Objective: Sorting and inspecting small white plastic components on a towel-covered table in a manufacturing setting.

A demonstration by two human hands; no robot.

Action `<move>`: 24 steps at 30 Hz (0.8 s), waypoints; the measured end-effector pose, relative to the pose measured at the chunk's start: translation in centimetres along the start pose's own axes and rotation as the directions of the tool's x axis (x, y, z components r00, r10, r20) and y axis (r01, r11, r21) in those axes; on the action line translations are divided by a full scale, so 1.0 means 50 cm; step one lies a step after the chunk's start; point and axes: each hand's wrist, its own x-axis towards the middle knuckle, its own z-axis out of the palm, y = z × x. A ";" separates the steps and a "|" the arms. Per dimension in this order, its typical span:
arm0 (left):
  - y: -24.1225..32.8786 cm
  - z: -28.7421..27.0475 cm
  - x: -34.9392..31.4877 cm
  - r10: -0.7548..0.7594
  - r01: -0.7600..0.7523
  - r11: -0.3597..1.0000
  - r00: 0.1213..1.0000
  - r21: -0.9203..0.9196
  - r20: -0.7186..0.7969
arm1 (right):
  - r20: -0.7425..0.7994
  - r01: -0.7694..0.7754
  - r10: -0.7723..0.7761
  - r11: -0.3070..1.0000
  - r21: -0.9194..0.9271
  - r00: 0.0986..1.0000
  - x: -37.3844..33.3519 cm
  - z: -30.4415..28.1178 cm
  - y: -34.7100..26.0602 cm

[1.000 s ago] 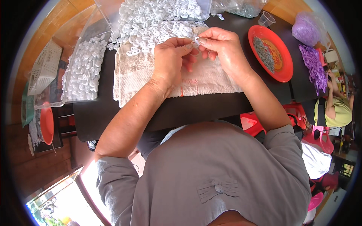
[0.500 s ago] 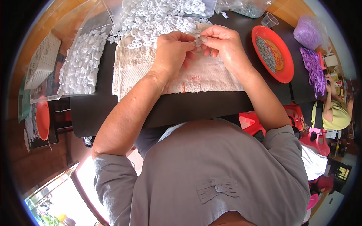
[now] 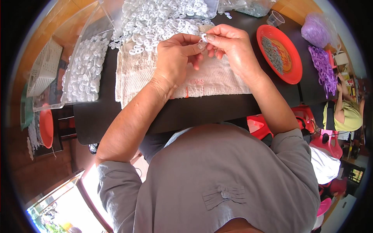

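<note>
Above a folded beige towel point(image 3: 143, 75), my two hands meet with the fingertips close together. My right hand point(image 3: 235, 44) pinches a small white oval plastic piece point(image 3: 204, 37) with holes in it between thumb and finger. The thumb and forefinger of my left hand point(image 3: 175, 56) are pressed together right beside it, around another small whitish piece point(image 3: 201, 43), mostly hidden by the fingers. Just beyond my hands, a heap of similar white oval pieces point(image 3: 155, 33) spreads over the towel's far edge.
A clear bin point(image 3: 64, 103) of white pieces stands at left. On the right are a red plate point(image 3: 292, 75) with small metal parts point(image 3: 272, 55), a clear cup point(image 3: 275, 18), a purple bundle point(image 3: 316, 33) and purple chain links point(image 3: 323, 72). Another person point(image 3: 345, 116) sits at far right.
The white piece in my right fingertips now shows more plainly, tilted up. My hands have shifted only slightly and stay together over the towel.
</note>
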 end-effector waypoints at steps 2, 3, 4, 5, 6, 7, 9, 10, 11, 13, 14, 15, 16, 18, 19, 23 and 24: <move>-0.004 -0.001 0.001 0.014 -0.014 1.000 1.000 0.003 0.000 | 0.005 -0.001 0.001 1.000 0.003 1.000 -0.003 0.001 -0.002; -0.005 -0.002 0.001 0.005 -0.005 1.000 1.000 0.008 -0.003 | 0.012 -0.002 0.002 1.000 0.005 1.000 -0.004 0.001 -0.002; -0.005 -0.003 0.001 -0.005 0.005 1.000 1.000 0.014 -0.006 | 0.011 -0.002 0.002 1.000 0.007 1.000 -0.004 0.001 -0.002; -0.005 -0.003 0.000 -0.006 0.006 1.000 1.000 0.016 -0.006 | 0.010 0.006 -0.006 1.000 -0.003 1.000 -0.004 0.001 -0.001; -0.005 -0.003 -0.001 0.007 -0.007 1.000 1.000 -0.005 -0.009 | 0.009 0.015 -0.015 1.000 -0.012 1.000 -0.004 0.002 0.000; -0.005 -0.003 -0.002 0.020 -0.020 0.999 1.000 -0.025 -0.013 | 0.008 0.014 -0.014 1.000 -0.011 1.000 -0.005 0.002 0.000; -0.006 -0.003 -0.003 0.030 -0.030 0.999 0.999 -0.019 -0.013 | 0.021 0.043 -0.042 0.997 -0.059 0.999 -0.007 0.002 0.000; -0.006 -0.002 -0.003 0.041 -0.041 0.999 0.999 -0.014 -0.014 | 0.020 0.041 -0.040 0.997 -0.058 0.999 -0.007 0.002 0.000; -0.004 -0.002 -0.004 0.040 -0.040 0.999 0.999 -0.013 -0.014 | 0.020 0.044 -0.043 0.997 -0.067 0.999 -0.008 0.003 -0.001; -0.002 0.001 -0.006 0.064 -0.062 0.997 0.997 0.045 -0.034 | 0.019 0.046 -0.045 0.996 -0.075 0.999 -0.009 0.004 -0.004; -0.001 0.001 -0.006 0.063 -0.061 0.997 0.997 0.046 -0.036 | 0.017 0.049 -0.048 0.996 -0.080 0.999 -0.010 0.005 -0.006; -0.002 0.001 -0.005 0.080 -0.078 0.996 0.996 0.053 -0.041 | 0.015 0.052 -0.050 0.995 -0.086 0.999 -0.010 0.006 -0.007; -0.002 0.002 -0.005 0.098 -0.095 0.994 0.994 0.061 -0.046 | 0.016 0.050 -0.049 0.995 -0.085 0.999 -0.009 0.006 -0.006; -0.001 0.004 -0.006 0.102 -0.098 0.993 0.993 0.072 -0.052 | 0.024 0.075 -0.073 0.993 -0.096 0.997 -0.007 0.005 -0.001; -0.001 0.005 -0.007 0.108 -0.103 0.991 0.992 0.083 -0.058 | 0.024 0.073 -0.071 0.993 -0.096 0.997 -0.008 0.006 -0.001; 0.000 0.007 -0.009 0.111 -0.106 0.992 0.991 0.074 -0.076 | 0.017 0.062 -0.061 0.993 -0.099 0.998 -0.010 0.010 -0.004; 0.002 0.013 -0.012 0.134 -0.124 0.988 0.986 0.094 -0.102 | 0.010 0.052 -0.051 0.995 -0.087 0.999 -0.010 0.011 -0.004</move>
